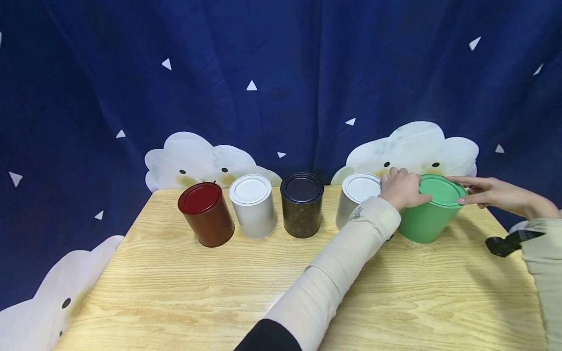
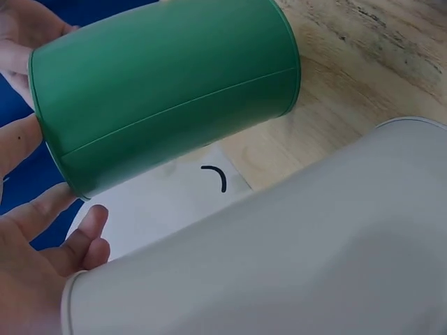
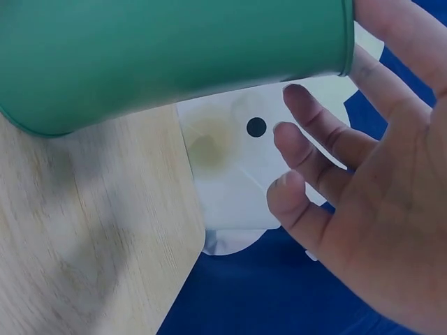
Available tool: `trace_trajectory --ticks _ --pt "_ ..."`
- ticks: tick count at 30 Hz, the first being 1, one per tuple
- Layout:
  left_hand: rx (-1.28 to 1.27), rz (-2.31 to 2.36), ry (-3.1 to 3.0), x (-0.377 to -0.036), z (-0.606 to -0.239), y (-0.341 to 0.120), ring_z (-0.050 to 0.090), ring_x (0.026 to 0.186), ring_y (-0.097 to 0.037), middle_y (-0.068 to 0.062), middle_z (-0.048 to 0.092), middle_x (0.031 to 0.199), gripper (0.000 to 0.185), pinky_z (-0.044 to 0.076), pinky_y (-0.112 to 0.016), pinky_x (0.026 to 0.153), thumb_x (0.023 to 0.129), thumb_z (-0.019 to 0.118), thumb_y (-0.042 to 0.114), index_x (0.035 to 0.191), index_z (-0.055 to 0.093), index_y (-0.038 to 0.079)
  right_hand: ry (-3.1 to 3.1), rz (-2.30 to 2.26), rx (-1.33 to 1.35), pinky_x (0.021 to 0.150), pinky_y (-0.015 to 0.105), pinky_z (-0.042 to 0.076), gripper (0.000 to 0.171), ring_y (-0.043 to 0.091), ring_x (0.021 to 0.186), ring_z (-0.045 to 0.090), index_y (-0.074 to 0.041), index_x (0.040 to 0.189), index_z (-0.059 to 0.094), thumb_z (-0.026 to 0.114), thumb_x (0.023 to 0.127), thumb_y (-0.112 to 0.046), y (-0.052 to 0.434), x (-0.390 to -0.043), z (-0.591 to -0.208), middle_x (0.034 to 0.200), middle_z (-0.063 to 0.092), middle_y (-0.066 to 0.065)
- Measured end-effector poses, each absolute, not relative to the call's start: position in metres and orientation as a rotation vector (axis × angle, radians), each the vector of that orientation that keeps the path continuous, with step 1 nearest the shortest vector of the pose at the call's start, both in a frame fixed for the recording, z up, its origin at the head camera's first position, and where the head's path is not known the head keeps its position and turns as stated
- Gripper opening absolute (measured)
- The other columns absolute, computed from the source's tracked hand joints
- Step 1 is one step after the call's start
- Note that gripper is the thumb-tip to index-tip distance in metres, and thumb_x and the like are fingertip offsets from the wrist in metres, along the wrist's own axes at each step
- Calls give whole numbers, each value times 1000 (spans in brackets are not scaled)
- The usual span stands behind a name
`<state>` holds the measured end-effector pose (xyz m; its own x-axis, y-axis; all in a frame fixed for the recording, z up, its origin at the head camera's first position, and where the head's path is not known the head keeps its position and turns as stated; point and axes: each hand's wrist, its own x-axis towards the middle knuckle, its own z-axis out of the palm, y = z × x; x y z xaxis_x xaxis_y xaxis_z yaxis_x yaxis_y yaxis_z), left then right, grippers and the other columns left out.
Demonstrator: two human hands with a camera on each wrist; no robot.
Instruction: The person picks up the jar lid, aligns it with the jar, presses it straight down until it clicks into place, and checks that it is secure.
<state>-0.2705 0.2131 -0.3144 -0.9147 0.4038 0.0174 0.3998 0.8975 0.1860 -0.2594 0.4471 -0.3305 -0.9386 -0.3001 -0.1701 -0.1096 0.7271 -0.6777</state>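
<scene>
At the right end of the row stands a green lidded can (image 1: pixel 432 214) on the table. My left hand (image 1: pixel 403 187) grips its left rim, thumb at the front edge. From the right, my right hand (image 1: pixel 500 192) holds the rim with thumb and forefinger. The right wrist view shows the other fingers (image 3: pixel 325 150) of that hand loosely bent, away from the can wall. Partly behind my left forearm is a light grey can with a white lid (image 1: pixel 361 187). In the left wrist view this grey can (image 2: pixel 279 272) lies close beside my left hand (image 2: pixel 35 237).
Farther left in the row stand a black can (image 1: pixel 302 209), another white-lidded can (image 1: pixel 253 209) and a dark red can (image 1: pixel 210 219). All are near the back edge of the wooden table (image 1: pixel 175 292). A blue curtain with clouds (image 1: pixel 281 73) hangs behind.
</scene>
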Motion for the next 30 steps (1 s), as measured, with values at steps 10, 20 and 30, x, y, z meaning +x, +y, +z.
trace_trajectory --ticks 10,20,30 --pt "669 208 3058 -267 -316 210 31 96 -6 15 44 102 39 21 -27 76 79 51 64 112 54 43 2716 -964 -314 53 31 33 63 17 66 36 -17 145 25 56 90 -21 442 -252 -331 82 37 4" --pt "812 265 3046 -264 -310 196 32 97 -6 16 42 115 52 21 -24 73 81 49 63 129 45 44 2943 -847 -242 63 30 37 56 8 81 39 -7 137 39 56 90 -33 430 -244 -317 113 38 12" --pt "1032 400 3028 -245 -298 168 35 102 -4 19 47 116 43 23 -22 79 85 50 56 124 52 38 3119 -1109 -214 60 12 37 39 -2 73 50 3 114 53 57 90 -27 404 -226 -313 83 61 -10"
